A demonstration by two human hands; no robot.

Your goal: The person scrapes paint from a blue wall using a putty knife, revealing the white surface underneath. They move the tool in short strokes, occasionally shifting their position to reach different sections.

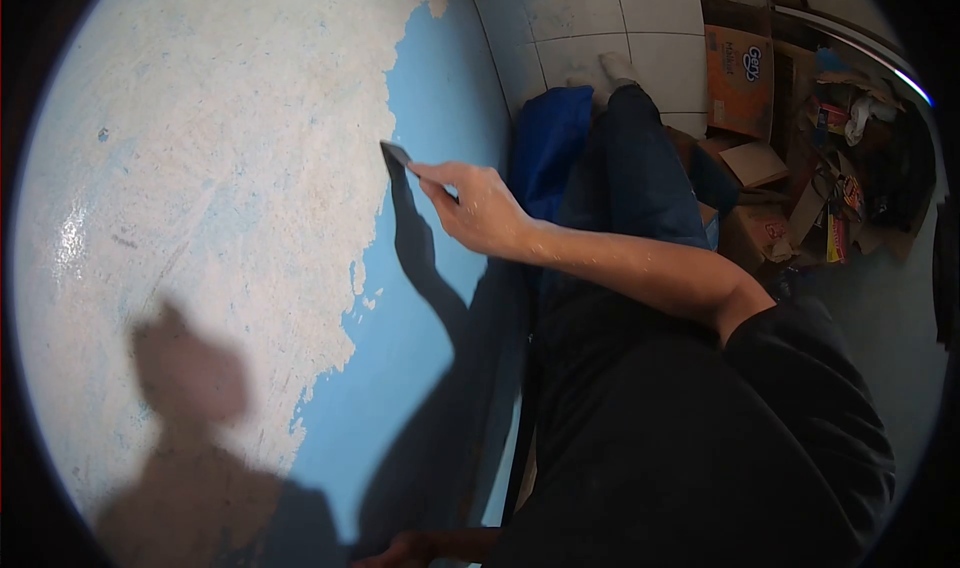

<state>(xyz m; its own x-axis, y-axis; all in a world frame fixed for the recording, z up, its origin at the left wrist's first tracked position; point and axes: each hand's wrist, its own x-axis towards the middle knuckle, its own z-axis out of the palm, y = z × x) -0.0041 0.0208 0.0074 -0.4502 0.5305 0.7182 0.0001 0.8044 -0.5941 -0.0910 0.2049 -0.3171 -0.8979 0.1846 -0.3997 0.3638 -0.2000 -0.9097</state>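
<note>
My right hand (475, 203) grips a scraper (396, 154), its fingers closed around the handle. The dark blade meets the wall along the ragged border between blue paint (440, 88) and the pale, bared surface (250, 168). Low in the view, my left hand (400, 550) is in shadow beside the wall, partly cut off by the frame edge. Its fingers are too dark to make out. Small pale flecks dot my right forearm.
A blue bag-like item (552, 143) lies beside my legs, near the wall. On the right are an orange carton (740, 80) and a heap of opened cardboard boxes (757, 165) and packets. White tiles (580, 63) show at the top. My shadow falls across the wall.
</note>
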